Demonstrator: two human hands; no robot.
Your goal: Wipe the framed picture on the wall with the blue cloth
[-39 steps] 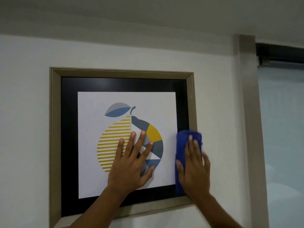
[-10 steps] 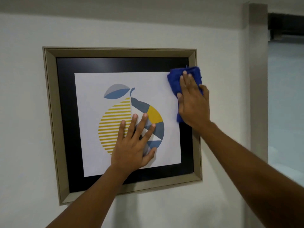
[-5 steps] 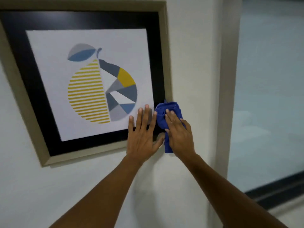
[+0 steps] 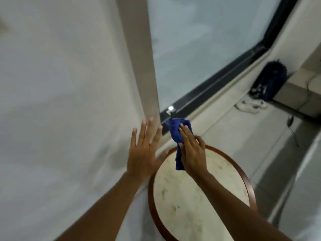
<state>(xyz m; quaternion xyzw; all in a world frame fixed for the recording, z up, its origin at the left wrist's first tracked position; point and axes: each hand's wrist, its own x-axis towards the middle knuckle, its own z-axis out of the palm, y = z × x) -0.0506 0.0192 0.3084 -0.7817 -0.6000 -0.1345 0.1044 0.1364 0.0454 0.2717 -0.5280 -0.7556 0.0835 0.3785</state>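
The framed picture is out of view; only bare white wall (image 4: 60, 101) fills the left side. My right hand (image 4: 192, 152) holds the bunched blue cloth (image 4: 177, 136) in the air, above the far edge of a round table. My left hand (image 4: 144, 150) is spread flat with fingers apart, over the wall's lower part beside a beige pilaster (image 4: 139, 58); I cannot tell whether it touches the wall.
A round marble-topped table with a reddish wooden rim (image 4: 243, 173) stands directly below my hands. A large window (image 4: 199, 40) with a dark sill fills the upper right. On the floor at far right are a dark bag (image 4: 269, 80), white shoes (image 4: 250, 105) and a beige sofa edge (image 4: 302, 91).
The view has swung down and right, so the picture has left the frame. Both hands have come off the picture's lower right corner and dropped lower, the right one still holding the cloth.
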